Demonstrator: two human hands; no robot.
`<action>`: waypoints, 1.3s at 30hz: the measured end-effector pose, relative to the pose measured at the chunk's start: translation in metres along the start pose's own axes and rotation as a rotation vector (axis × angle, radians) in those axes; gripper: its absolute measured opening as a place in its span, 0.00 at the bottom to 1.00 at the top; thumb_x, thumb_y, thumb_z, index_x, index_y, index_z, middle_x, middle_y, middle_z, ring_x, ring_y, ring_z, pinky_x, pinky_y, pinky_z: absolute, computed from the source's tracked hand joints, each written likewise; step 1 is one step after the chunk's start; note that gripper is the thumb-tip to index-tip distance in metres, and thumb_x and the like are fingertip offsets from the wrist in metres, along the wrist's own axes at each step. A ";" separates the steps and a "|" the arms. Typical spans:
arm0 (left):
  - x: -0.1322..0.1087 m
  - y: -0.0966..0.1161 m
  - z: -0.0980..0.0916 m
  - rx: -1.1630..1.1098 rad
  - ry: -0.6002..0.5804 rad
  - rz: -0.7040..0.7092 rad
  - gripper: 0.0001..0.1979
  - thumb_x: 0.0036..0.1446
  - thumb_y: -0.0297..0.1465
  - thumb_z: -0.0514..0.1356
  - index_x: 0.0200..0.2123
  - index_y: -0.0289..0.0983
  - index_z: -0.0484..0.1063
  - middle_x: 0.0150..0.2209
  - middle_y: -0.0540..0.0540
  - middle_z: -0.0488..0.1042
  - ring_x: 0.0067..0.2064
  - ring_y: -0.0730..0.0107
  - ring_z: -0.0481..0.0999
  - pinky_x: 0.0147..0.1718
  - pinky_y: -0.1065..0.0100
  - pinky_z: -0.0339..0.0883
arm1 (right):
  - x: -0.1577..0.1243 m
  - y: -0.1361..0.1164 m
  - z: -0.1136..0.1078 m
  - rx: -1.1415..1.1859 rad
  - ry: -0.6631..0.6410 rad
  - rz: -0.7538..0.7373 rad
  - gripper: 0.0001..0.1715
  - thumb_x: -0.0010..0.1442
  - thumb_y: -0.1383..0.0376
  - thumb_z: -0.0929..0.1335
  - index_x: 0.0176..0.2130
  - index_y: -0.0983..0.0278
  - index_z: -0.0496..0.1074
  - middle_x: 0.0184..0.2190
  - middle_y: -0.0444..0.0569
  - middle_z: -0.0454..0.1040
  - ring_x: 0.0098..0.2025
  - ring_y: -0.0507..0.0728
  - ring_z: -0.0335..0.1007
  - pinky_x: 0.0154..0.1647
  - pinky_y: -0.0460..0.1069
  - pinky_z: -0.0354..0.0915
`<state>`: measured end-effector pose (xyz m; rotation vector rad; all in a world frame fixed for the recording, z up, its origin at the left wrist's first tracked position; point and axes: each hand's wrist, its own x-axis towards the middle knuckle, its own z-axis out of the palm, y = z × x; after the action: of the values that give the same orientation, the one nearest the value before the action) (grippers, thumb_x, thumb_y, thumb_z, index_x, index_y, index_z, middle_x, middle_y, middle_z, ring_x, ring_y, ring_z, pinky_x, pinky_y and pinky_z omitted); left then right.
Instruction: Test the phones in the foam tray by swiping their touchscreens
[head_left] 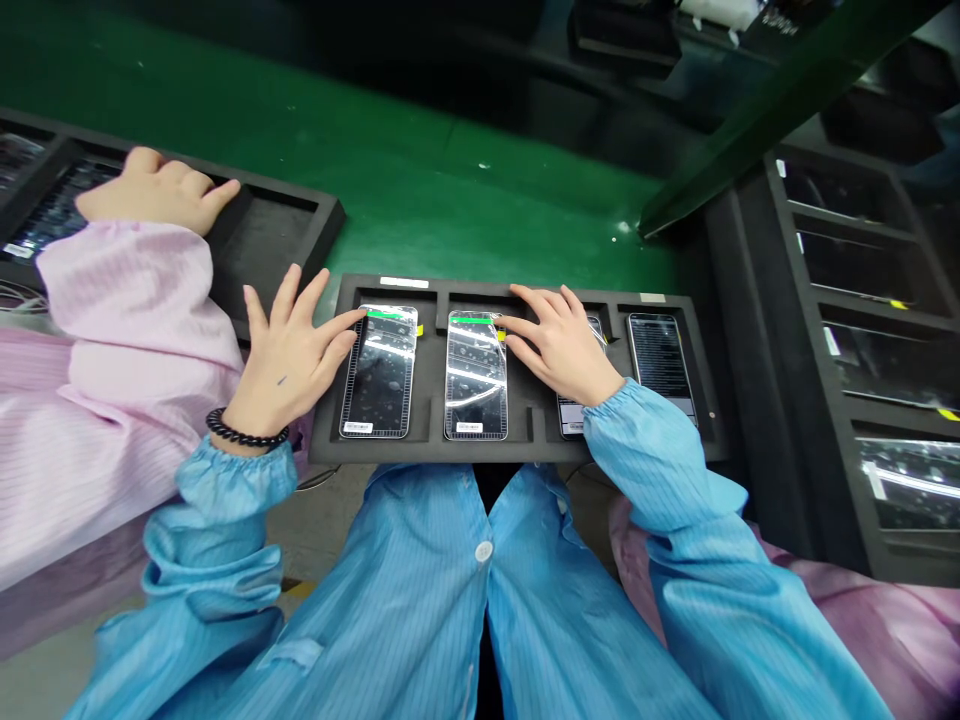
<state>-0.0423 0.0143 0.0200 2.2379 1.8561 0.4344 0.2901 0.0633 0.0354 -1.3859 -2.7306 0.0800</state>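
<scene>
Along the black foam tray, a film-covered, glass-faced smartphone sits in its slot, with my spread left hand beside it and my fingertips resting on its top edge. My right hand, also spread and pinching nothing, touches the next film-covered phone and half hides a third phone. Slick film could let a phone skid under uneven pressure, and the pink-sleeved arm beside me could jog the tray.

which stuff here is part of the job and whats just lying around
Part of the job: left hand; right hand; four phones; black foam tray.

Just nearby: co-worker's hand; side foam tray; black rack of phones; green bench.
</scene>
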 end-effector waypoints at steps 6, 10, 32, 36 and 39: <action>-0.002 0.001 0.001 0.027 -0.004 -0.019 0.31 0.69 0.51 0.38 0.60 0.48 0.71 0.74 0.53 0.46 0.75 0.43 0.39 0.68 0.26 0.27 | -0.002 0.002 -0.001 -0.016 0.027 0.000 0.22 0.73 0.58 0.59 0.55 0.58 0.77 0.68 0.55 0.63 0.65 0.65 0.60 0.69 0.69 0.51; -0.003 0.003 0.001 0.057 -0.005 -0.010 0.32 0.70 0.50 0.38 0.61 0.44 0.71 0.75 0.50 0.44 0.75 0.42 0.39 0.68 0.26 0.27 | -0.003 0.002 0.001 -0.014 0.020 0.008 0.22 0.73 0.58 0.59 0.55 0.58 0.77 0.68 0.55 0.63 0.65 0.65 0.60 0.70 0.69 0.50; -0.018 0.016 0.006 0.168 -0.024 0.051 0.30 0.70 0.46 0.39 0.61 0.37 0.68 0.73 0.34 0.48 0.75 0.42 0.40 0.67 0.27 0.29 | -0.017 -0.009 0.005 0.000 0.055 -0.016 0.24 0.73 0.59 0.58 0.56 0.64 0.75 0.66 0.58 0.65 0.63 0.66 0.62 0.68 0.68 0.54; -0.015 0.015 0.007 0.154 -0.028 0.036 0.30 0.70 0.46 0.40 0.61 0.36 0.68 0.74 0.34 0.46 0.75 0.42 0.40 0.68 0.29 0.27 | -0.015 -0.011 0.006 -0.016 0.052 -0.011 0.23 0.72 0.59 0.59 0.56 0.65 0.75 0.67 0.58 0.64 0.64 0.66 0.62 0.69 0.68 0.53; -0.008 0.014 0.008 0.161 -0.023 0.028 0.30 0.71 0.46 0.38 0.62 0.38 0.66 0.74 0.36 0.43 0.76 0.44 0.38 0.68 0.29 0.27 | -0.013 -0.011 0.006 -0.024 0.046 -0.004 0.23 0.72 0.58 0.59 0.55 0.65 0.76 0.67 0.58 0.63 0.64 0.67 0.62 0.69 0.69 0.53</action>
<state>-0.0276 0.0038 0.0163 2.3636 1.9130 0.2710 0.2880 0.0459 0.0297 -1.3704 -2.7060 0.0146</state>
